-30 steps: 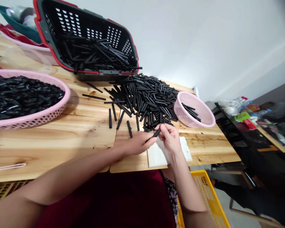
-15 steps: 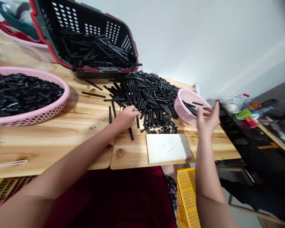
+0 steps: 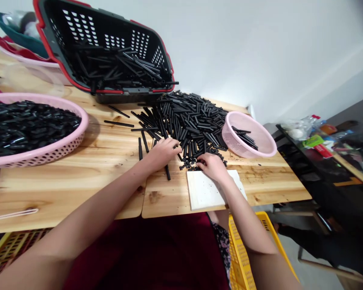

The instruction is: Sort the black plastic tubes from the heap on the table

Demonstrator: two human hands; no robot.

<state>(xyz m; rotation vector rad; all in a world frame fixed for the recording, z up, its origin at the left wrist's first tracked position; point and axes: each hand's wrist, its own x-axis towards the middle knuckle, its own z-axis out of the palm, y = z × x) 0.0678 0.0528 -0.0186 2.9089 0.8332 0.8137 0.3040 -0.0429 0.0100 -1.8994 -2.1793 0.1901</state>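
My left hand (image 3: 165, 153) is closed at the near left edge of a heap of black tubes (image 3: 193, 114). A short black tube (image 3: 180, 157) sticks out below its fingertips. With fingers curled and pinched, my right hand (image 3: 212, 165) reaches over the far edge of a white board (image 3: 204, 191) into small black pieces (image 3: 186, 164); whatever it pinches is too small to make out. A pink basket (image 3: 251, 135) to the right holds several black tubes (image 3: 245, 137). Loose tubes, one of them thicker (image 3: 140, 149), lie left of the heap.
A black crate with a red rim (image 3: 105, 92), full of long tubes, leans behind the heap. At left stands a wide pink basket (image 3: 84, 121) of glossy black pieces. Yellow crates (image 3: 240, 249) are below the wooden table (image 3: 115, 161). Clutter covers a dark shelf at right.
My right hand has moved from above the pink basket leftward to the small pieces by the white board. The tube that was over the basket now lies out of the hand. My left hand barely moved.
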